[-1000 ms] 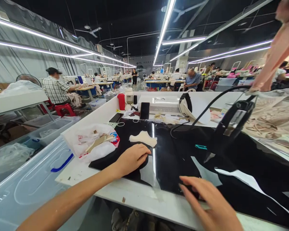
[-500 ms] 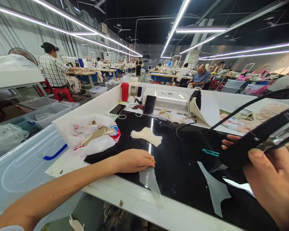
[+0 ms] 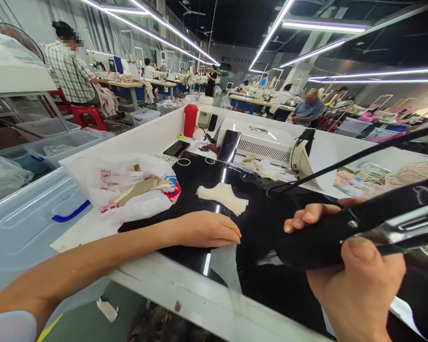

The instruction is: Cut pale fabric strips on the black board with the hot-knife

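My left hand (image 3: pixel 210 229) rests low over the black tabletop (image 3: pixel 260 223), its fingers together and laid down over the upper end of a thin whitish translucent piece (image 3: pixel 226 263). That piece runs from under the fingers toward the table's front edge. My right hand (image 3: pixel 356 280) is wrapped round a black corded hand tool (image 3: pixel 317 240) with a metal lever on its side. The tool's pointed, shiny tip (image 3: pixel 269 259) points left toward my left hand, apart from it. Beyond my left hand lies a cream fabric piece (image 3: pixel 224 195) with curved edges.
A white plastic bag (image 3: pixel 128 166) with scraps lies at left. A phone (image 3: pixel 176 148), a red container (image 3: pixel 190 121) and a white vented machine (image 3: pixel 260 140) stand at the back. The tool's black cord (image 3: pixel 360 159) crosses the right side. Several people work at tables beyond.
My right hand has brought the black tool leftward, closer to my left hand. It now covers the turquoise clip and most of the right translucent piece. The head view has shifted slightly.
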